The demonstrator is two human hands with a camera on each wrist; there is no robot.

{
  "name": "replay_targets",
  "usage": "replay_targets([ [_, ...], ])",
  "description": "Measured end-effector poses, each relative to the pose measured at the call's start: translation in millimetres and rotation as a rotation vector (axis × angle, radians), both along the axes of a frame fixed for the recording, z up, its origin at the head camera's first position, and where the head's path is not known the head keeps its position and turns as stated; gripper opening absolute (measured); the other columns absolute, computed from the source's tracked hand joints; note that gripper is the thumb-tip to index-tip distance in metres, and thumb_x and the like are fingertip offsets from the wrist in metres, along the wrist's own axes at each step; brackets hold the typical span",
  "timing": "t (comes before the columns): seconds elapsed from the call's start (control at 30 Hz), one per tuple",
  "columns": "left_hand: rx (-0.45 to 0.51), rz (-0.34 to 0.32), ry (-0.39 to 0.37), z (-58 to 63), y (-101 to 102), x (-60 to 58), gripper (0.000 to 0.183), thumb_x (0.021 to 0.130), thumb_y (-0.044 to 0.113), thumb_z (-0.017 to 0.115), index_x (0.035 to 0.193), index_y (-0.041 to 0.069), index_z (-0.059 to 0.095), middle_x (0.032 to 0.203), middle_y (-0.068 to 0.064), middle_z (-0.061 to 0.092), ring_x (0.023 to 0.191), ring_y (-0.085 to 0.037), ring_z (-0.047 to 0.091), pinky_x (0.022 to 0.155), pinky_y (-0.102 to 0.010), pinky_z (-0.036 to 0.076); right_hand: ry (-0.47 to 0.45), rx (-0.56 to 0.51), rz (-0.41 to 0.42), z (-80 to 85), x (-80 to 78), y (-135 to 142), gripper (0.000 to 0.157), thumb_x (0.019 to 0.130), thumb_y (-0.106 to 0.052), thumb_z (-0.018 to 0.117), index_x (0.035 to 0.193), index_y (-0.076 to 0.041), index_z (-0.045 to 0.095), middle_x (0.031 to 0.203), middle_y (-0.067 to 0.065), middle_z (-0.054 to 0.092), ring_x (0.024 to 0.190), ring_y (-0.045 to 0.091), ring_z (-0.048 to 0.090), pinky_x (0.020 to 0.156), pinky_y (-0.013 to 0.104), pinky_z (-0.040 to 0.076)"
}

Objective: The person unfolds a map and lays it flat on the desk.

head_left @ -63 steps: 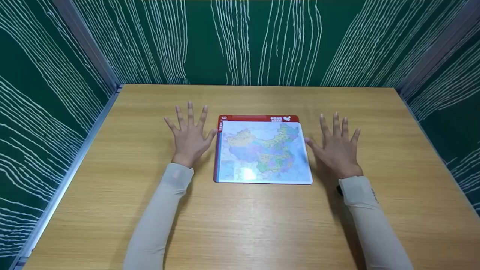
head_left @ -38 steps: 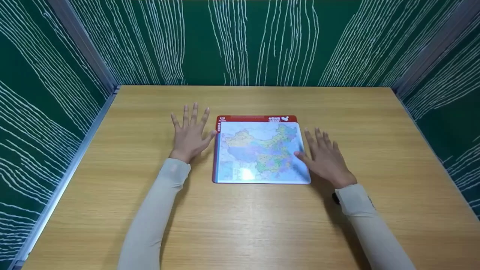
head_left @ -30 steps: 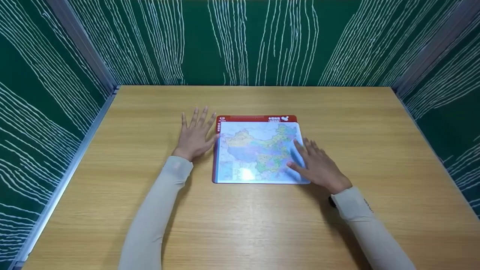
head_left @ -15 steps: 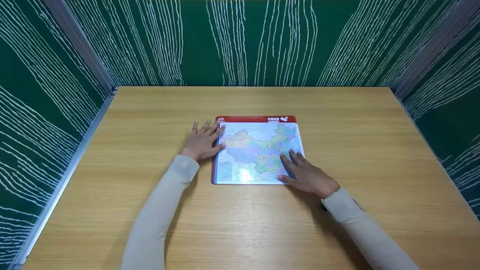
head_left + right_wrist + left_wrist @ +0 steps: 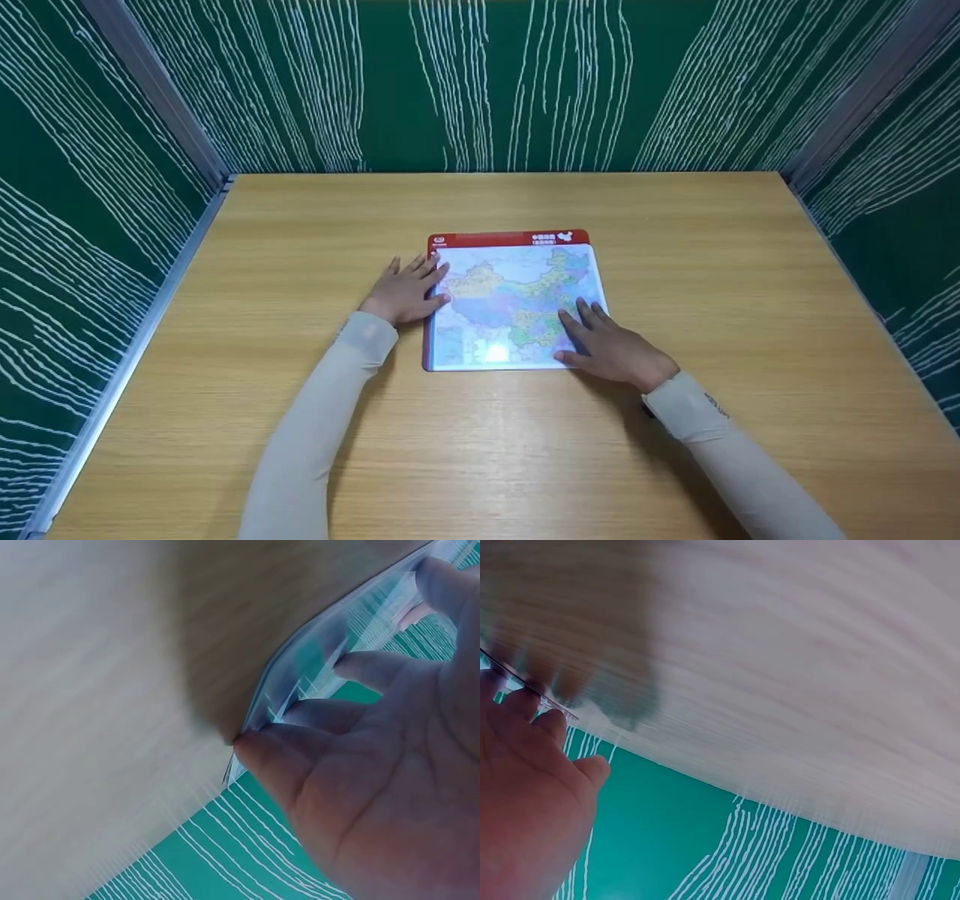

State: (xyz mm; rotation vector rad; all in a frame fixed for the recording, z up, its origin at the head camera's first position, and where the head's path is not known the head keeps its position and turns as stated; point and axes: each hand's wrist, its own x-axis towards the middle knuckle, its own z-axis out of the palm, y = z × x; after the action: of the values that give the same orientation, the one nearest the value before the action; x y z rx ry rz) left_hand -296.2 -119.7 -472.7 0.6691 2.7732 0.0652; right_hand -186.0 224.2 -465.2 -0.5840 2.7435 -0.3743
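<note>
Drawn inward since earlier, the left hand [image 5: 403, 294] and right hand [image 5: 616, 351] are laid, fingers extended, on the left edge and lower right of the map [image 5: 499, 296]. Between them, it is borne by the table [image 5: 491, 450].

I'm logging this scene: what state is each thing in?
China map board: face up, lying on the wooden table
Left hand: fingers spread, touching the board's left side
Right hand: fingers spread, touching the board's lower right
Left sleeve: down to wrist
Right sleeve: down to wrist
</note>
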Motion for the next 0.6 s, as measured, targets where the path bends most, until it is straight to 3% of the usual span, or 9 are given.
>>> replay_targets([
  [0.6,-0.002,-0.004,-0.073,6.7,-0.2,4.0,0.075,0.094,0.063,0.035,0.155,0.026,0.010,0.163,0.000,0.003,0.150,-0.019,-0.001,0.122,-0.047,0.001,-0.053,0.000,0.016,2.5,-6.8,9.0,0.079,0.095,-0.057,0.046,0.155,-0.016,0.016,0.161,0.018,0.005,0.147,0.043,0.004,0.111,0.061,0.026],
])
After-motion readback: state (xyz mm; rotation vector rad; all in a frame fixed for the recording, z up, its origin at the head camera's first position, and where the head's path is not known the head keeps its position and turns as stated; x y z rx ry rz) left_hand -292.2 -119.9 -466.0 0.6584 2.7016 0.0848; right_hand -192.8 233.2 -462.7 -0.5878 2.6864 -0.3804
